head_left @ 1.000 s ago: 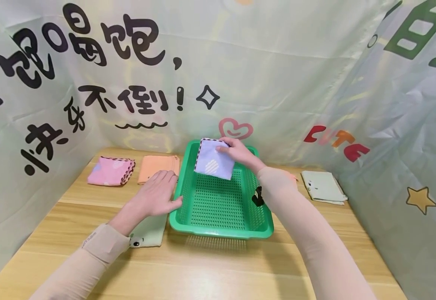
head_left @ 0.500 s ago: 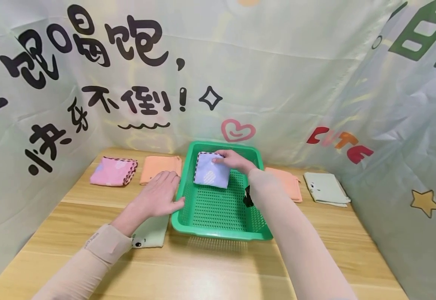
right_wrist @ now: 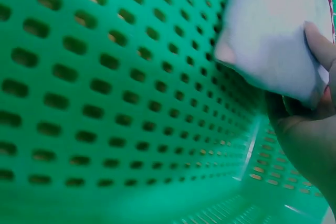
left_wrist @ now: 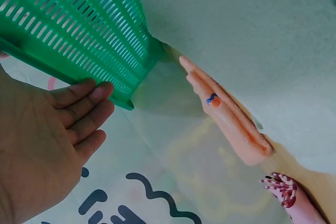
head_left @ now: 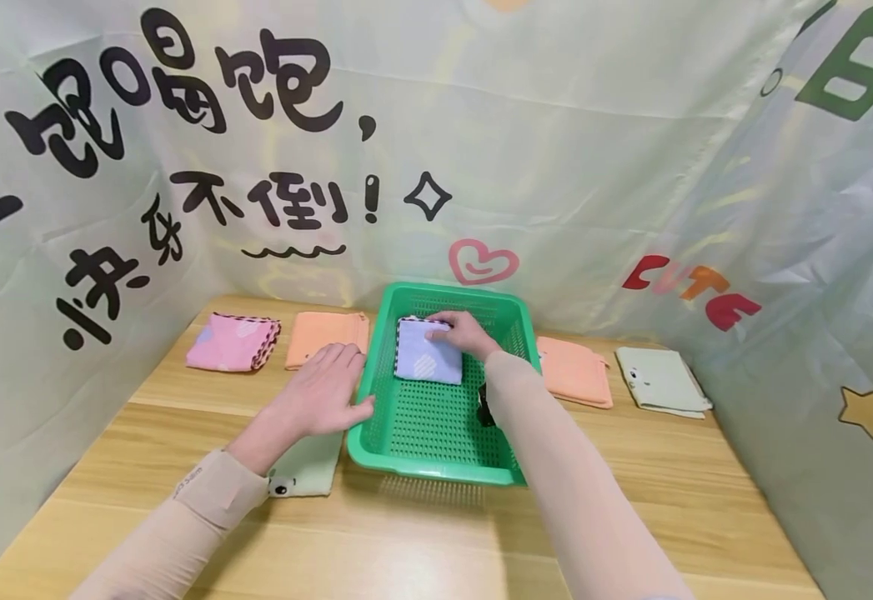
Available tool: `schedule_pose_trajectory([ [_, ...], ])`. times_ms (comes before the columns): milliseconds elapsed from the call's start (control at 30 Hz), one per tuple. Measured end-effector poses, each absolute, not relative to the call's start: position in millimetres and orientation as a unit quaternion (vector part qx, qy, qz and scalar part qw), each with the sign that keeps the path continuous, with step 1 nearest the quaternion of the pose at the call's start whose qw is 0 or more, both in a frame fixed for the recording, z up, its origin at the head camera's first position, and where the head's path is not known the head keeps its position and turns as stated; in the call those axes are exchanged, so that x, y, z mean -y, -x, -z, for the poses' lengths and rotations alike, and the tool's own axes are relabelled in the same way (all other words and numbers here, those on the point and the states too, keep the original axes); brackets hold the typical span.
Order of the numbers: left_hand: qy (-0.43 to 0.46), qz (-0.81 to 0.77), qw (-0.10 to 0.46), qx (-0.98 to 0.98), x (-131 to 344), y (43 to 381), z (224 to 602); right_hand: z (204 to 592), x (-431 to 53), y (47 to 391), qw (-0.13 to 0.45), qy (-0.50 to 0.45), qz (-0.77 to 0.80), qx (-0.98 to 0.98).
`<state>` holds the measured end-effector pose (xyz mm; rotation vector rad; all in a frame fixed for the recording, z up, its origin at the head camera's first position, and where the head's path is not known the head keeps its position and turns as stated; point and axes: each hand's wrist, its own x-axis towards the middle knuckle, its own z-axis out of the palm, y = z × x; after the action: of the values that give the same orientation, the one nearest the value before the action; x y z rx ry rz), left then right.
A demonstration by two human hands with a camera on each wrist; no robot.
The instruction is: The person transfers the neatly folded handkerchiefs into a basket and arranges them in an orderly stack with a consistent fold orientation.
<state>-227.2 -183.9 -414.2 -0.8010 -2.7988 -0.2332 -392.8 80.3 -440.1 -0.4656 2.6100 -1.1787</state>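
My left hand [head_left: 323, 390] lies flat, fingers straight, against the green basket [head_left: 436, 462] rim.
Beneath it a pale green cloth [head_left: 304, 471] lies on the wooden surface [head_left: 421, 542]. Farther in, my right hand [head_left: 464, 332] pinches the folded lilac cloth [head_left: 427, 360] near the basket's far end. Beyond, an orange cloth [head_left: 323, 336] and a pink cloth [head_left: 232, 343] lie by the backdrop.

From my remote seat I see a light wooden table [head_left: 421, 533] boxed in by pale green printed cloth walls [head_left: 556, 142]: black lettering [head_left: 203, 167] at ten o'clock, a pink heart [head_left: 483, 262] at twelve, a gold star [head_left: 866, 413] at three. Even, soft light.
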Motion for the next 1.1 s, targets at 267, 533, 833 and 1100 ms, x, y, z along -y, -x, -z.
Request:
schedule_pose_trajectory([
  [267,0.276,0.081,0.115,0.951,183,226,414,458,-77,392,0.069,0.109,0.417,-0.900],
  [533,0.272,0.083,0.114,0.952,183,226,415,460,-74,393,0.029,0.090,0.416,-0.904],
  [833,0.265,0.090,0.104,0.954,181,227,417,443,-79,385,0.017,0.097,0.449,-0.888],
  [1100,0.267,0.090,0.102,0.954,183,230,418,418,-79,379,0.014,0.112,0.452,-0.885],
])
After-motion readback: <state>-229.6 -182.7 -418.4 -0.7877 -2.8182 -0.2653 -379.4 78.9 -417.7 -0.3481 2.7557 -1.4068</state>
